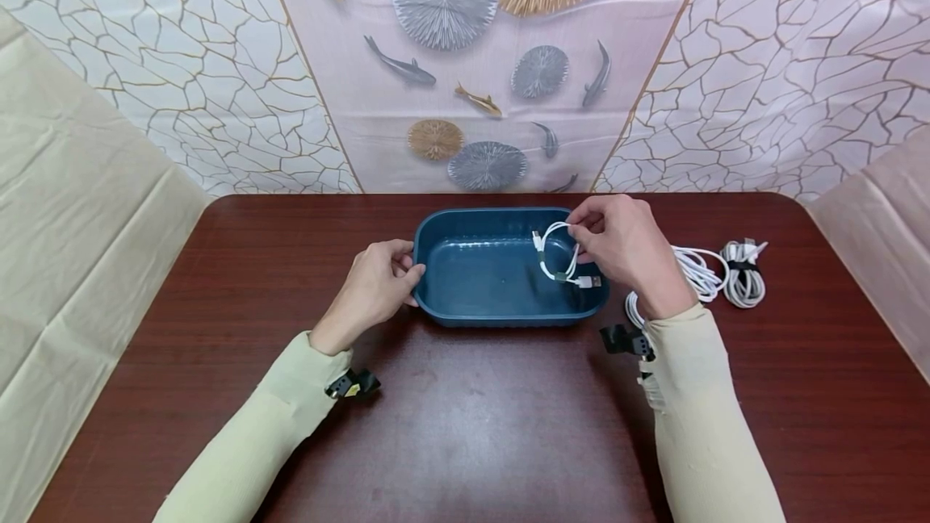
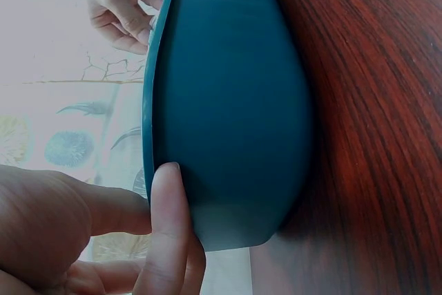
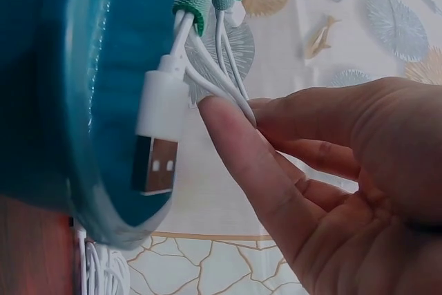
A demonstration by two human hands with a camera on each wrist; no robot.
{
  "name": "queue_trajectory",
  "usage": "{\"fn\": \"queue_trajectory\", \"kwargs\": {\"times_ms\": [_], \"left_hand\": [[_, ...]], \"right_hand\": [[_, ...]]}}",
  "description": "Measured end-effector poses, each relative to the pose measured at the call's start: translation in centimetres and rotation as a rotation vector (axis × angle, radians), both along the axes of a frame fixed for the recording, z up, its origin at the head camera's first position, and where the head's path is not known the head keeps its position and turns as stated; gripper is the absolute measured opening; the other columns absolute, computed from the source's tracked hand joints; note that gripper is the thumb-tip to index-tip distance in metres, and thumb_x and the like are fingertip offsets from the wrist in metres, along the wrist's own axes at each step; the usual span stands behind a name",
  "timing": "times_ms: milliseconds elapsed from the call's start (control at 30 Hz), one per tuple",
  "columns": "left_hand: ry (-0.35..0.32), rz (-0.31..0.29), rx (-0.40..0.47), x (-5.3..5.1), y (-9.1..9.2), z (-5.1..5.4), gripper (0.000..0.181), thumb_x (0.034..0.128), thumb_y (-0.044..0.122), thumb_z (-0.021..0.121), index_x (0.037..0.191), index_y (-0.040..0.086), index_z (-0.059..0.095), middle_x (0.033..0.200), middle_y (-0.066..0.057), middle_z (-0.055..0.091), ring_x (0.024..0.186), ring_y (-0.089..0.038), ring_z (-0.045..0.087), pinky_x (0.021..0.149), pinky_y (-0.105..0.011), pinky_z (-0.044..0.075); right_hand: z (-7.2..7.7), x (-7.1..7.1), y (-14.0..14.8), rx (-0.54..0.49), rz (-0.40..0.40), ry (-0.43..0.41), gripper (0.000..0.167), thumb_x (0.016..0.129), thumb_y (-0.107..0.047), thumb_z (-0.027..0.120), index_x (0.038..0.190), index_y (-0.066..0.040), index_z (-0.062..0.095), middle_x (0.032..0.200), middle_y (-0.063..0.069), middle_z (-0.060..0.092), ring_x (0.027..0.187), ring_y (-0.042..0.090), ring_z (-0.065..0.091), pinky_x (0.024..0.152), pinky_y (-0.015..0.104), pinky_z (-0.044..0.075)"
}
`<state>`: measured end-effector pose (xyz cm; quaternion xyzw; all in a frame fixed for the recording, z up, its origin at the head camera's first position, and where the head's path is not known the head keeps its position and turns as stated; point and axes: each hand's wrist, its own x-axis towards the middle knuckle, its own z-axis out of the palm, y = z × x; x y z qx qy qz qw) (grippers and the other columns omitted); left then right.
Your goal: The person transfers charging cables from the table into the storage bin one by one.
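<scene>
A short white USB cable (image 1: 548, 265), coiled in a loop with green ties (image 3: 193, 1) round it, hangs over the right end of a dark blue plastic basket (image 1: 501, 320). My right hand (image 1: 621, 244) pinches the loop between thumb and fingertips; the USB plug (image 3: 155, 132) dangles in front of the basket's rim in the right wrist view. At the basket's left end, my left hand (image 1: 378, 277) grips the rim, thumb and fingers on either side of the wall. The basket floor shows bare in the head view.
Right of the basket lie a loose white cable coil (image 1: 697, 273), partly hidden by my right arm, and a bundled white cable (image 1: 744, 285) with a black tie. Everything stands on a dark red wooden table (image 1: 465, 418); a patterned cloth (image 1: 240, 87) hangs behind its far edge.
</scene>
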<state>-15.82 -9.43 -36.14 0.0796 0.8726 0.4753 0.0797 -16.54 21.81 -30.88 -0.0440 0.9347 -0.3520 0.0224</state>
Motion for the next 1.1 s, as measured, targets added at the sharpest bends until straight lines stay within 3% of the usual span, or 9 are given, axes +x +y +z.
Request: {"fn": "queue_trajectory", "kwargs": {"times_ms": [933,1100], "left_hand": [[-0.004,-0.004,-0.007,0.14,0.07,0.2,0.036,0.099,0.004,0.062,0.132,-0.009,0.059,0.096,-0.018,0.061,0.06,-0.009,0.067,0.062,-0.039,0.067],[0.0,-0.004,-0.004,0.19,0.03,0.26,0.035,0.099,0.003,0.062,0.132,-0.01,0.059,0.096,-0.018,0.061,0.06,-0.009,0.067,0.062,-0.039,0.066]], "right_hand": [[-0.36,-0.22,-0.27,0.028,0.031,-0.045,0.017,0.1,-0.008,0.063,0.112,0.002,0.071,0.101,0.024,0.072,0.076,0.026,0.076,0.067,0.031,0.066],[-0.47,-0.27,-0.28,0.016,0.043,-0.047,0.018,0.1,-0.006,0.062,0.112,0.003,0.071,0.101,0.024,0.072,0.075,0.023,0.076,0.069,0.036,0.067]]}}
